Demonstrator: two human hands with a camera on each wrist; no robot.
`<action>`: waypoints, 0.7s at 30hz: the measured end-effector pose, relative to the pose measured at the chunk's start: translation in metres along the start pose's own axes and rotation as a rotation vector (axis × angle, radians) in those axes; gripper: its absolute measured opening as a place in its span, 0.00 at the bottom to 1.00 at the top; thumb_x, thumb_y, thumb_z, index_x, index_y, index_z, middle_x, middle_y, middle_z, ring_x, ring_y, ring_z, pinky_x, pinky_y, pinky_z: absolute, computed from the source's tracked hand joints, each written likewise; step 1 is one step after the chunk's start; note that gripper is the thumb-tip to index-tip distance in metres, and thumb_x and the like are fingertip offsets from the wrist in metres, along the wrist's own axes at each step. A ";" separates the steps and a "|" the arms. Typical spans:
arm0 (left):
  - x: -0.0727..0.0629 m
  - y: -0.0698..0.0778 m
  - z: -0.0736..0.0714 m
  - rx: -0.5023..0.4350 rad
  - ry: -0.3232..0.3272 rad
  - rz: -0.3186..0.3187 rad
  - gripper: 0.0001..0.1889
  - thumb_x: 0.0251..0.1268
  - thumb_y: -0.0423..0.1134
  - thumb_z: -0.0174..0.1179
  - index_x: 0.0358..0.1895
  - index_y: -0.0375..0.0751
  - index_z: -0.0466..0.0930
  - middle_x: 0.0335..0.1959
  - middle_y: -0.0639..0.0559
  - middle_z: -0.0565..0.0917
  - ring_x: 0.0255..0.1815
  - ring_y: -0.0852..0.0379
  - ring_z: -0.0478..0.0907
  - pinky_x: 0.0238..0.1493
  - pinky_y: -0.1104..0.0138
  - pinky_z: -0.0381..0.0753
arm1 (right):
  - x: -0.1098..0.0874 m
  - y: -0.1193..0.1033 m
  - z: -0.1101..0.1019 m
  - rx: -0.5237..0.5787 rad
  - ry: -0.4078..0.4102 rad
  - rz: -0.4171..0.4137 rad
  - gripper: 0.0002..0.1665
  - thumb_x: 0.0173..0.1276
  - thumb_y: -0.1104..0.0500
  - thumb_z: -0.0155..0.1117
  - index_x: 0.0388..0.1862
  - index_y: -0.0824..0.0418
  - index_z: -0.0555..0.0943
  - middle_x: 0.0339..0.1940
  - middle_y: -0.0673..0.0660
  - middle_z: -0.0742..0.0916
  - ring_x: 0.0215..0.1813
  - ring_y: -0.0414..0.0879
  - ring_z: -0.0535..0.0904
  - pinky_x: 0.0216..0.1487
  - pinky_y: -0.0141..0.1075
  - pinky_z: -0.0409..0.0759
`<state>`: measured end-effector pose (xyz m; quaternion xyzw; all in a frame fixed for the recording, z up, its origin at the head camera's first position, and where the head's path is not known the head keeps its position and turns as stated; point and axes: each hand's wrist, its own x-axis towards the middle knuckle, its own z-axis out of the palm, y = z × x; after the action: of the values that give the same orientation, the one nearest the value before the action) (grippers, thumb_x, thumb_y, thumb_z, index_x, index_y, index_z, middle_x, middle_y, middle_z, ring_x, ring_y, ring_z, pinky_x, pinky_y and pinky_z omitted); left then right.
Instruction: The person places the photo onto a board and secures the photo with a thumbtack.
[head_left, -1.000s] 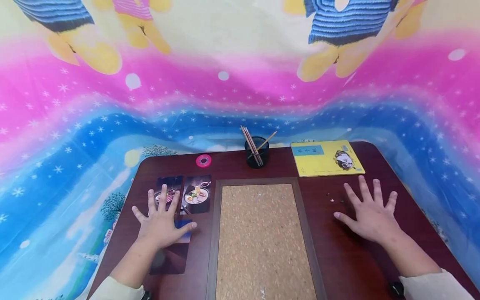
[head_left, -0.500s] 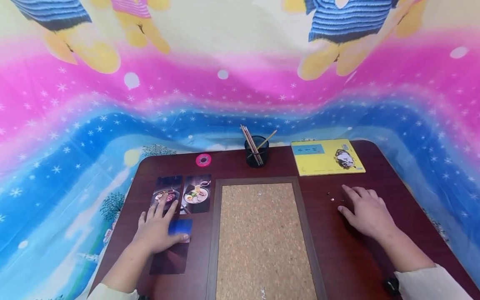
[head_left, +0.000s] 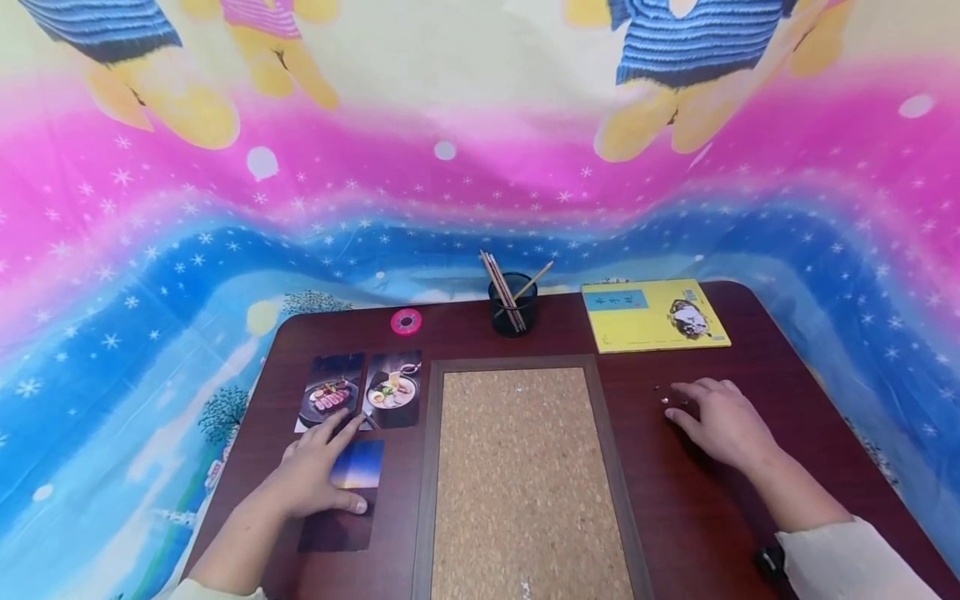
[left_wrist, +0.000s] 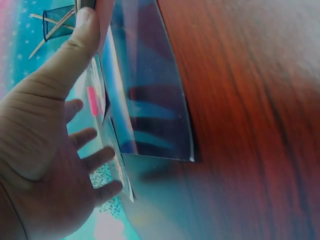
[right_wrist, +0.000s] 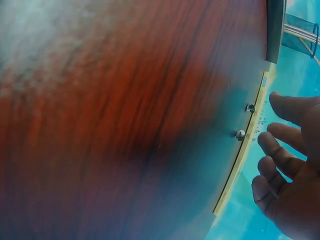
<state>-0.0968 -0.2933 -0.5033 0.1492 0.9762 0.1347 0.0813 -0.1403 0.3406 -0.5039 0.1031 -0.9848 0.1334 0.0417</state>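
Observation:
My left hand [head_left: 311,475] hovers over a glossy photo card [head_left: 358,467] with a blue-to-orange sky, fingers spread and holding nothing. In the left wrist view that card [left_wrist: 155,100] mirrors the fingers. Beyond the fingertips lie two food photos: a plate of sliced meat [head_left: 330,387] and a noodle bowl [head_left: 392,392]. On the other side, my right hand [head_left: 723,425] holds nothing, its fingers loosely bent and close to a few small shiny metal tacks [head_left: 664,401]. Two of these tacks [right_wrist: 240,135] show in the right wrist view, apart from the fingers.
A framed cork board [head_left: 528,467] lies in the middle of the dark wooden table [head_left: 690,533]. Along the back stand a mesh cup [head_left: 513,321] of pencils, a pink ring-shaped roll [head_left: 407,322] and a yellow book [head_left: 652,321]. A printed cloth [head_left: 480,200] hangs behind.
Both hands, earlier spread wide, have relaxed. The left has drawn back toward the person, uncovering the meat photo; the right's fingers have bent and come nearer the tacks.

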 end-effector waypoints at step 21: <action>-0.011 -0.011 0.004 -0.094 -0.114 0.007 0.79 0.16 0.70 0.84 0.84 0.50 0.53 0.84 0.38 0.50 0.80 0.26 0.46 0.67 0.24 0.48 | 0.020 0.010 0.009 0.046 -0.109 -0.015 0.15 0.70 0.56 0.73 0.50 0.63 0.90 0.45 0.63 0.88 0.53 0.65 0.78 0.61 0.64 0.72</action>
<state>-0.0888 -0.3063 -0.5088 0.1561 0.9621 0.1719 0.1430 -0.1620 0.3435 -0.5129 0.1184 -0.9815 0.1500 -0.0133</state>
